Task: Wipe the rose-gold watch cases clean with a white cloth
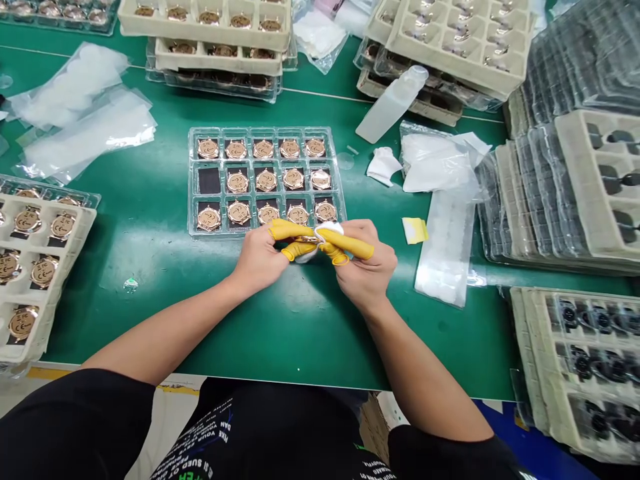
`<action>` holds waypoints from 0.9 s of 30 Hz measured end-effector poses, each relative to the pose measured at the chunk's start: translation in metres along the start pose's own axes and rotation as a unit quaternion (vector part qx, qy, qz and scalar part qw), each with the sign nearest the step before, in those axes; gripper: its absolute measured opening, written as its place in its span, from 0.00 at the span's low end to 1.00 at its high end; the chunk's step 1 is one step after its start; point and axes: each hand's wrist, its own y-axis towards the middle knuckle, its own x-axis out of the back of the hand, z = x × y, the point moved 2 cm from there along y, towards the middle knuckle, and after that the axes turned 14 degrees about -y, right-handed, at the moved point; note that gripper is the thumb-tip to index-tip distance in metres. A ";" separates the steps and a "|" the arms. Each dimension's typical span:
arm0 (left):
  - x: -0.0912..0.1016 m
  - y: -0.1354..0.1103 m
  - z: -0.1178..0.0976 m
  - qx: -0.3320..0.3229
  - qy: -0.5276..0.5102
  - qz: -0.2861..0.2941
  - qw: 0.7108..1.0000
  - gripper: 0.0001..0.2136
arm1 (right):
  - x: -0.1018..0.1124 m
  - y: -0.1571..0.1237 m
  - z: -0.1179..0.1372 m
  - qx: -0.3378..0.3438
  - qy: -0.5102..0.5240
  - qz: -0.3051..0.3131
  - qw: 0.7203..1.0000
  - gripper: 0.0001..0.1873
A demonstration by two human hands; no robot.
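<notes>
In the head view, my left hand [265,255] wears yellow finger cots and pinches a gold-coloured watch case [306,239], mostly hidden by the fingers. My right hand [367,263], also in yellow finger cots, is closed on a white cloth [327,229] and presses it against the watch case. Both hands are just above the green table, at the front edge of a clear plastic tray [192,200]. Rose-gold watch cases lie back-up in that tray. Its left compartment in the middle row shows only a black lining.
A cream tray of watch cases [75,267] stands at left. More stacked trays [205,27] rise at the back and along the right [575,200]. A white bottle [393,103], crumpled white cloth [384,165], yellow-and-white pad [415,231] and plastic bags [443,253] lie at right.
</notes>
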 end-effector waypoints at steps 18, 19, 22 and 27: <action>-0.001 -0.008 -0.001 -0.001 0.057 -0.059 0.997 0.12 | -0.005 -0.005 -0.009 -0.051 -0.055 0.030 0.997 0.08; -0.002 -0.008 -0.001 0.006 0.057 -0.050 0.997 0.12 | -0.005 -0.004 -0.008 -0.039 -0.045 0.025 0.998 0.08; -0.002 -0.009 -0.003 -0.005 0.079 -0.026 0.997 0.12 | -0.006 -0.004 -0.003 0.030 -0.038 0.009 0.999 0.15; -0.002 -0.009 -0.004 -0.007 0.057 -0.035 0.998 0.10 | -0.003 -0.005 -0.006 0.076 -0.145 -0.003 0.986 0.20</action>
